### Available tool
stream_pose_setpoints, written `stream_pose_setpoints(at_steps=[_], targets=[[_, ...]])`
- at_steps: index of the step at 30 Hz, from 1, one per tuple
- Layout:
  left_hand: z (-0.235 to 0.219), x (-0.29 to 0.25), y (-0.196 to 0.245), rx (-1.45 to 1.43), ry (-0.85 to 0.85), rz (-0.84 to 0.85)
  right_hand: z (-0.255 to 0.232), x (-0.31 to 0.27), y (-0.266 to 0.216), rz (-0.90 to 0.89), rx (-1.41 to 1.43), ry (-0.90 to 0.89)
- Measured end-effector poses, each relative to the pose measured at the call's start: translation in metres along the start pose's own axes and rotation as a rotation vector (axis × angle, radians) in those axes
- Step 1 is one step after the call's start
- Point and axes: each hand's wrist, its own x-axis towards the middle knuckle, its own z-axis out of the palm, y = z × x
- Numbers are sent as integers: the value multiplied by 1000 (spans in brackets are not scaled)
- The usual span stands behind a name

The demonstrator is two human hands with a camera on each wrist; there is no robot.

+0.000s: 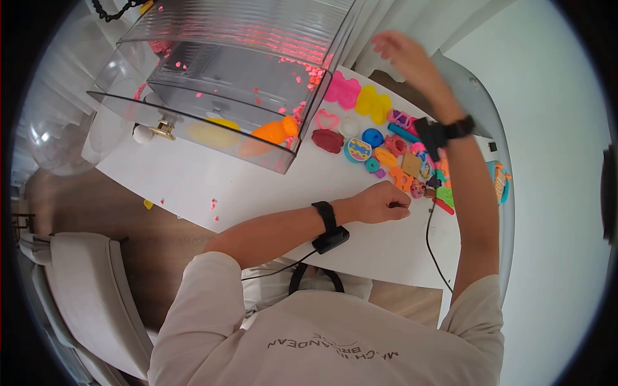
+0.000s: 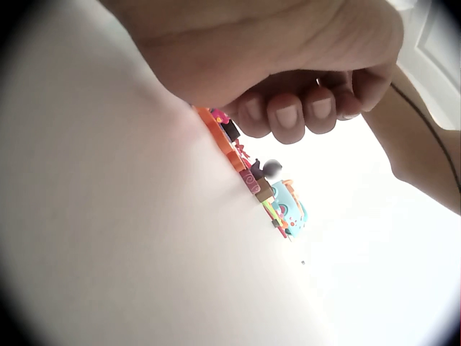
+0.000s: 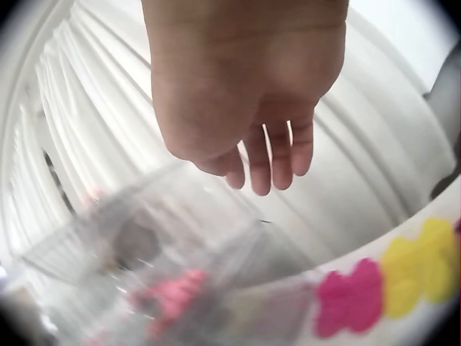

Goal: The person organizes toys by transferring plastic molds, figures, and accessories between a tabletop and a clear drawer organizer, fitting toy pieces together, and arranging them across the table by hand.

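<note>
The white table (image 1: 251,186) stands over a wood-look floor (image 1: 161,238), with a pale chair (image 1: 93,270) at the person's left, white curtains (image 1: 412,22) beyond the far edge and a plain wall (image 1: 557,167) to the right. The clear box (image 1: 141,107) occupies the far left of the table; it contains pink bits (image 1: 312,77), and an orange carrot-shaped piece (image 1: 273,132) shows at its near right corner. The small toys (image 1: 386,156) lie grouped to the right of the box, below a pink flower shape (image 1: 343,90) and a yellow flower shape (image 1: 373,104). The left hand (image 1: 381,202) is loosely curled just beside the toys, with nothing visible in its grasp; contact with the table cannot be determined. The right hand (image 1: 412,63) is raised, released and unloaded, well apart from the toys. The left wrist view exposes four bent fingertips (image 2: 286,119) that the head view conceals, and a blue toy (image 2: 289,209) beyond the group. The right wrist view exposes the palm side and extended fingers (image 3: 261,173) before the curtains; the box appears blurred there.
</note>
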Motion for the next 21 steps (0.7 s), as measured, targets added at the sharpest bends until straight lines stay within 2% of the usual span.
stream_pose_setpoints(at_steps=[1,3,4,6,7,9,13,15,16,18,21], targets=[[0,0,-1,-7,6,-6,19,-3,24,-5,-180,36],[0,0,-2,3,1,8,42,2,53,66,-247,-172],[-1,0,-4,9,10,19,54,3,59,64,-247,-169],[-2,0,-2,10,14,15,74,3,61,-16,-261,-179],[-2,-1,-2,7,17,10,77,8,58,-15,-260,-178],[-2,0,-3,16,26,21,76,23,50,50,-160,-346],[-3,-1,-4,0,46,25,83,40,61,62,-127,-365],[-3,-1,-4,-1,56,27,84,41,68,96,60,-300],[-3,-1,-3,-2,59,26,80,39,66,92,57,-305],[-3,0,-4,-13,61,17,66,33,52,114,241,-237],[-3,-1,-4,-18,68,17,18,10,10,146,52,-92]])
